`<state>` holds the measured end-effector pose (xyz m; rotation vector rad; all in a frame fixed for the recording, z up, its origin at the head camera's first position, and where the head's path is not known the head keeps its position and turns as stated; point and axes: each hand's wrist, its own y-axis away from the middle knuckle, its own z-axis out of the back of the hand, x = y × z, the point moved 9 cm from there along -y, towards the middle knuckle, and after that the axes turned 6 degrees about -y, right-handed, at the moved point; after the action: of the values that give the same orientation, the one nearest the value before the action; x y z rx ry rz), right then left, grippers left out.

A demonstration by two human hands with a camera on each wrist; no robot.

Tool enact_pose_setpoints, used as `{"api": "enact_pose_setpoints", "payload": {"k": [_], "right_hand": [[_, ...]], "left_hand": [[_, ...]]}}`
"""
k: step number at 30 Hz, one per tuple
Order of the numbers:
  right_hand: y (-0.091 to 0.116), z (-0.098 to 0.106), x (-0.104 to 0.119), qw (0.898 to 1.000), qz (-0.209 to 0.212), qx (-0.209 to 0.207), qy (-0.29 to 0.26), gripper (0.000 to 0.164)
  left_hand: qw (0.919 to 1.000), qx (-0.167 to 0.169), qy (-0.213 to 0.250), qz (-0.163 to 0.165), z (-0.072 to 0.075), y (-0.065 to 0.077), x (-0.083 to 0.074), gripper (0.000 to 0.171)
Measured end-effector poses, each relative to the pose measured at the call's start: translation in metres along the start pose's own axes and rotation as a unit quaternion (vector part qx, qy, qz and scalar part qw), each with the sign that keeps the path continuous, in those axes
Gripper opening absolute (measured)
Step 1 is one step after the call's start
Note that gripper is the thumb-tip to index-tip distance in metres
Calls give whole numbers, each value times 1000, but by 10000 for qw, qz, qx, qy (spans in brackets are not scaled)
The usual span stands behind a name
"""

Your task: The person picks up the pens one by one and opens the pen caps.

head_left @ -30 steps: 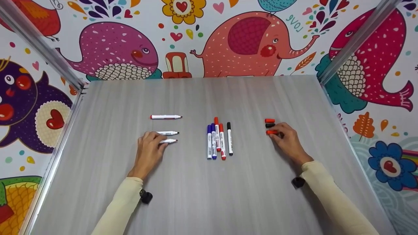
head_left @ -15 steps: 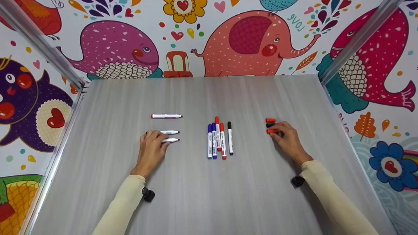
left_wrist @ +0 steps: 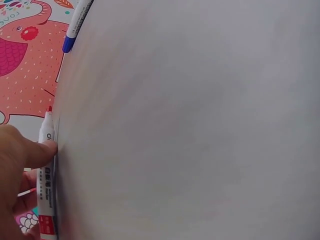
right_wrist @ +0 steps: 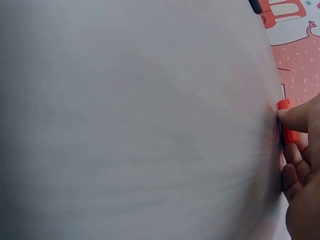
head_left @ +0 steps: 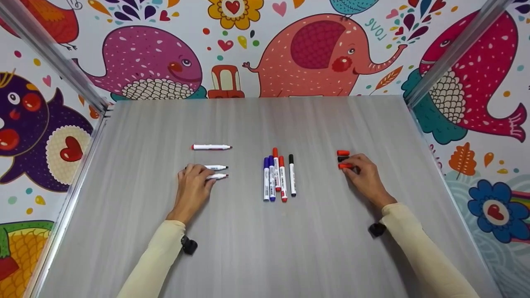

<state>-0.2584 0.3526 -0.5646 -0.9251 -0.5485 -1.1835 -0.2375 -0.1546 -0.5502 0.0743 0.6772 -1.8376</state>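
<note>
In the head view my left hand [head_left: 191, 188] pinches a white uncapped marker [head_left: 218, 176] lying sideways, tip to the right. The left wrist view shows this marker [left_wrist: 46, 182] with a red tip and a red band, my thumb on its barrel. Just beyond it lies a dark-tipped uncapped marker [head_left: 216, 167], partly hidden by the hand. Farther back is another uncapped marker [head_left: 212, 147] with a red end. On the right, my right hand [head_left: 366, 176] pinches a red marker cap [head_left: 344, 166] between thumb and fingers. Beside it a black cap [head_left: 343, 159] and another red cap [head_left: 343, 152] are lined up.
Between the hands lies a group of capped markers: two blue ones [head_left: 266, 182], two red ones [head_left: 283, 182] and a black one [head_left: 292, 176]. The grey table [head_left: 265, 248] meets patterned walls [head_left: 232, 45] at the back and sides, with metal posts [head_left: 62, 62] at the corners.
My left hand has shifted slightly right and away from me, with the marker it holds. The right hand stays nearly still on the red cap.
</note>
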Motion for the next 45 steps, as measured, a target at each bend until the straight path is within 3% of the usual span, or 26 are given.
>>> {"api": "enact_pose_setpoints", "payload": {"k": [6,13,22,29,37,45], "right_hand": [[0,2,-2,9997,-134,-129,-129,23],[0,4,5,9997,35,-224,-136,24],[-2,-7,21,9982,212,-78,-560,23],[-3,-23,44,9967,424,-24,-686,22],[-7,-47,44,9969,303,580,-443,22],[-12,-70,50,9960,80,868,-193,29]], "left_hand": [[9999,-16,-65,-89,3,-2,-4,21],[9999,-96,33,-84,7,-1,-12,25],[9976,-347,545,-249,6,7,-34,25],[9949,-87,982,-215,-6,15,-53,24],[9941,-50,1002,-406,-18,20,-72,23],[9895,213,1428,-80,-27,23,-80,20]]}}
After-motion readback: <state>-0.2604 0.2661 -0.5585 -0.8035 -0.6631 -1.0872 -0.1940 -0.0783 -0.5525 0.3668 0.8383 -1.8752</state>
